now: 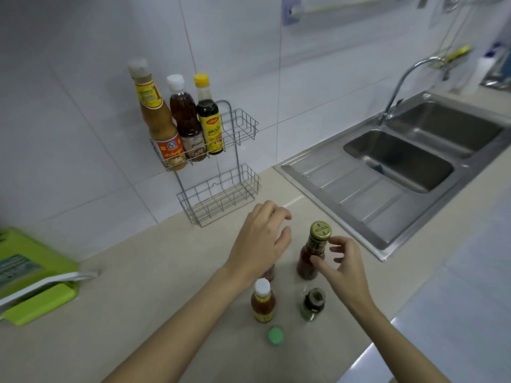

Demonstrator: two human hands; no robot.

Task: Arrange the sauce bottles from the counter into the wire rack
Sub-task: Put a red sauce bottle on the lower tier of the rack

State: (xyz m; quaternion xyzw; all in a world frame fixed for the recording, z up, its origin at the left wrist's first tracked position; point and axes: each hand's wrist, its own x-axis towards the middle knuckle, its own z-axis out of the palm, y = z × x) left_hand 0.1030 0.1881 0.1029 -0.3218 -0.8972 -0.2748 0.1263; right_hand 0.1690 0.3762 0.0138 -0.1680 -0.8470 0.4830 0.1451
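The red bottle [309,255] stands on the surface [166,286], near the sink [401,161] and well apart from the rack [237,125]. It is upright. Its gold cap points up, so its long line runs up and down.

The right grip [343,269] pinches the thin neck just under the cap, thumb on one side and fingers curled round the other. The left grip [260,241] hangs loosely curled and holds nothing. It hovers over another bottle [269,272] that is mostly hidden.

What could go wrong? The hold is high and on a thin part, so I think the heavy bottom could swing, or the bottle could slip out and fall. The right wrist is just above a dark bottle [313,304], and a white-cap bottle [262,302] stands close by. A fast lift could knock them over. The left grip could bump the hidden bottle too.

The top basket already holds 3 bottles [182,120]. If the red bottle tips on its way in, it could catch on the wires.
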